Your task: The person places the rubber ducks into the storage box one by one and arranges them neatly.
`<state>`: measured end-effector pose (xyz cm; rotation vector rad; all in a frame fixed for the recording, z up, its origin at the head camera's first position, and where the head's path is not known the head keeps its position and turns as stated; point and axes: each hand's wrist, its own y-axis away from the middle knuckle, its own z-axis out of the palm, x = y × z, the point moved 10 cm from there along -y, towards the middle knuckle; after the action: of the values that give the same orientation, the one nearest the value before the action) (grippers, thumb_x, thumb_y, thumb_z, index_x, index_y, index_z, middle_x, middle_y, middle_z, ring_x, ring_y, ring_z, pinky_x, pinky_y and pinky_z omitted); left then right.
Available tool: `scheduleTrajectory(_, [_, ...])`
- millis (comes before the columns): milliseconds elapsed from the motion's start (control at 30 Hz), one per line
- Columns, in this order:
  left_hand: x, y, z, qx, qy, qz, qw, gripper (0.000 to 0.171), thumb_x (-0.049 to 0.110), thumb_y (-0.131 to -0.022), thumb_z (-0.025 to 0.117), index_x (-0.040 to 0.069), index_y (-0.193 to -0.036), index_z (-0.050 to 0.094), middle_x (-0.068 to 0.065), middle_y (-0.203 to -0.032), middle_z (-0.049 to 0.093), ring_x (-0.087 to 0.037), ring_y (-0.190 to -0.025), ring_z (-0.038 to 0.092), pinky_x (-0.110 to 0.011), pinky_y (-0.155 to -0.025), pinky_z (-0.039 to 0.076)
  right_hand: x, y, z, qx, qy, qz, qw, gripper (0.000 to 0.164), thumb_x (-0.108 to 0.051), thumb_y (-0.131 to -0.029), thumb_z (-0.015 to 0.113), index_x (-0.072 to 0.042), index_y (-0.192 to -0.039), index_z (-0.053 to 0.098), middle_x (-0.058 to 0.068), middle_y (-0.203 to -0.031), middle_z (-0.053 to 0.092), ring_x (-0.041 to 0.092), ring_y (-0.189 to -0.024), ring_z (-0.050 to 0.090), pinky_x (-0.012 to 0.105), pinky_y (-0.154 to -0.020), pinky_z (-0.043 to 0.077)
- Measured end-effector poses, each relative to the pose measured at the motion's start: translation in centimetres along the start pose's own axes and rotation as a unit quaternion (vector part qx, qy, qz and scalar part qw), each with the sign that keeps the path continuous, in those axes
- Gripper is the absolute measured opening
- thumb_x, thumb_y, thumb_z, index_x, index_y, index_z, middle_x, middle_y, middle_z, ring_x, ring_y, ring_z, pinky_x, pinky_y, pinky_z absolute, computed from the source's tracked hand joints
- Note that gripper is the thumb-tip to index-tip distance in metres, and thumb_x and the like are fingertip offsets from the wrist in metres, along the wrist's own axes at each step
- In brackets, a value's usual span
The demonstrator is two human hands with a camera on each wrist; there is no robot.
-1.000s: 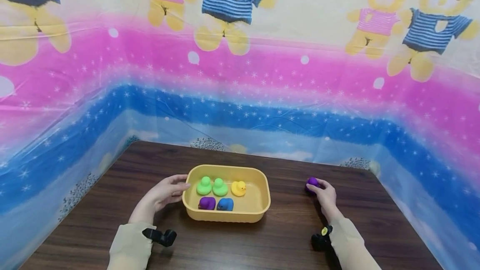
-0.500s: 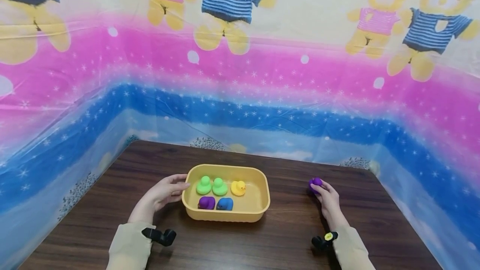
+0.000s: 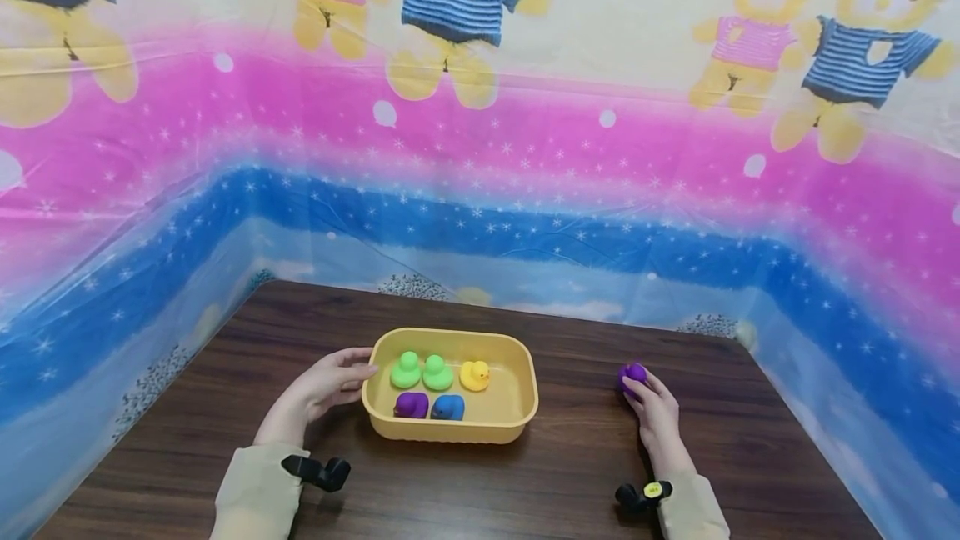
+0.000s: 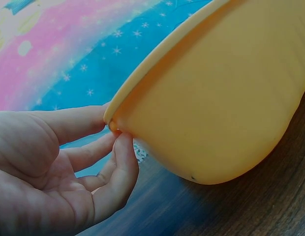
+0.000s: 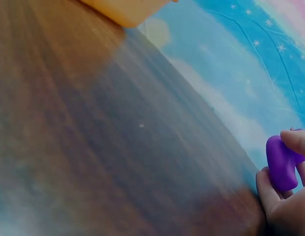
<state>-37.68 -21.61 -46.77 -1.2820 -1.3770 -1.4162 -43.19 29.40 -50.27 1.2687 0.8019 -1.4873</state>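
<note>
A yellow plastic tub [image 3: 480, 432] stands on the wooden table. My left hand [image 3: 326, 386] pinches the rim at its left end; the left wrist view shows thumb and fingers meeting at the rim of the tub [image 4: 216, 108]. Off to the right of the tub, my right hand [image 3: 657, 415] grips a purple rubber duck [image 3: 632, 375] between thumb and fingers, and part of this duck [image 5: 279, 164] is hidden by them. Inside the tub sit two green ducks [image 3: 406, 372], a yellow duck [image 3: 474, 376], another purple duck [image 3: 410, 405] and a blue duck [image 3: 448, 407].
The dark wooden table [image 3: 570, 473] ends at a printed cloth backdrop [image 3: 480, 232] with bears and snowflakes, which rises behind it and along both sides. Black wrist straps with small mounts [image 3: 324, 473] sit on both wrists.
My right hand has shifted slightly to the right and back toward me with the purple duck in its fingers. The left hand stays at the tub's rim.
</note>
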Motion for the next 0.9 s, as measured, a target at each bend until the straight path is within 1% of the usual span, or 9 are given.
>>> scheduleTrajectory(100, [0.0,0.0,0.0,0.001,0.001,0.001,1.0000,0.064,0.019,-0.098,0.059,-0.006,-0.149,0.029,-0.030,-0.137,0.050,-0.019,-0.106,0.065,-0.034,-0.087,0.056,0.0,0.2,0.0,0.007,-0.008,-0.014,1.000,0.031,0.001,-0.090,0.066,-0.020,-0.111,0.065,0.015,-0.141,0.039,-0.007,-0.085,0.063,0.017,-0.089,0.052])
scheduleTrajectory(167, [0.0,0.0,0.0,0.000,0.002,0.001,1.0000,0.064,0.019,-0.098,0.059,-0.006,-0.149,0.029,-0.031,-0.138,0.049,-0.019,-0.106,0.065,-0.035,-0.087,0.056,-0.1,0.4,0.1,0.014,-0.018,-0.025,0.999,0.035,0.004,-0.088,0.066,-0.019,-0.115,0.066,0.018,-0.145,0.036,-0.007,-0.085,0.063,0.016,-0.087,0.053])
scheduleTrajectory(267, [0.0,0.0,0.0,-0.001,0.001,0.001,1.0000,0.063,0.019,-0.099,0.059,-0.006,-0.149,0.029,-0.031,-0.138,0.048,-0.020,-0.107,0.064,-0.036,-0.089,0.056,0.0,0.7,0.2,0.022,-0.023,-0.033,0.999,0.041,0.006,-0.088,0.066,-0.012,-0.124,0.064,0.013,-0.134,0.046,-0.006,-0.085,0.064,0.016,-0.085,0.053])
scheduleTrajectory(367, [0.0,0.0,0.0,-0.001,0.000,-0.001,1.0000,0.063,0.018,-0.099,0.058,-0.006,-0.149,0.028,-0.031,-0.139,0.048,-0.022,-0.109,0.064,-0.037,-0.090,0.055,0.2,1.0,0.3,0.024,-0.033,-0.035,0.999,0.037,0.008,-0.086,0.066,-0.016,-0.115,0.070,-0.002,-0.112,0.060,-0.004,-0.084,0.065,0.016,-0.083,0.054])
scheduleTrajectory(467, [0.1,0.0,0.0,-0.001,-0.001,-0.001,1.0000,0.063,0.019,-0.099,0.058,-0.006,-0.149,0.029,-0.031,-0.139,0.048,-0.022,-0.109,0.064,-0.037,-0.090,0.055,0.2,1.3,0.6,0.019,-0.050,-0.041,0.998,0.034,0.009,-0.086,0.066,-0.019,-0.104,0.073,-0.013,-0.092,0.063,-0.003,-0.083,0.066,0.016,-0.080,0.055])
scheduleTrajectory(633, [0.2,0.0,0.1,-0.004,0.000,0.000,1.0000,0.063,0.019,-0.099,0.059,-0.006,-0.149,0.028,-0.031,-0.138,0.049,-0.020,-0.107,0.065,-0.035,-0.088,0.056,0.1,1.8,0.8,0.019,-0.063,-0.040,0.997,0.032,0.009,-0.086,0.066,-0.019,-0.099,0.073,-0.014,-0.086,0.064,-0.001,-0.081,0.067,0.017,-0.079,0.055])
scheduleTrajectory(733, [0.2,0.0,0.1,-0.005,0.001,-0.001,1.0000,0.063,0.018,-0.099,0.059,-0.006,-0.149,0.028,-0.031,-0.138,0.049,-0.019,-0.106,0.065,-0.035,-0.088,0.056,0.2,2.2,0.9,0.020,-0.054,-0.031,0.998,0.032,0.008,-0.086,0.066,-0.023,-0.088,0.070,-0.013,-0.086,0.063,-0.002,-0.081,0.067,0.017,-0.081,0.055])
scheduleTrajectory(800, [0.1,0.0,0.1,-0.006,-0.001,0.000,1.0000,0.064,0.019,-0.099,0.059,-0.006,-0.149,0.027,-0.031,-0.139,0.048,-0.020,-0.107,0.064,-0.036,-0.089,0.056,0.3,2.5,1.1,0.019,-0.046,-0.024,0.998,0.028,0.007,-0.086,0.067,-0.020,-0.093,0.070,-0.012,-0.087,0.062,-0.002,-0.081,0.067,0.018,-0.083,0.055])
scheduleTrajectory(900, [0.1,0.1,0.1,-0.005,0.000,0.001,1.0000,0.064,0.019,-0.099,0.058,-0.006,-0.149,0.027,-0.031,-0.140,0.047,-0.022,-0.110,0.063,-0.036,-0.090,0.055,0.0,3.1,1.8,0.013,-0.028,-0.014,0.999,0.038,0.005,-0.087,0.067,-0.008,-0.123,0.064,-0.007,-0.098,0.062,-0.003,-0.083,0.066,0.018,-0.085,0.054])
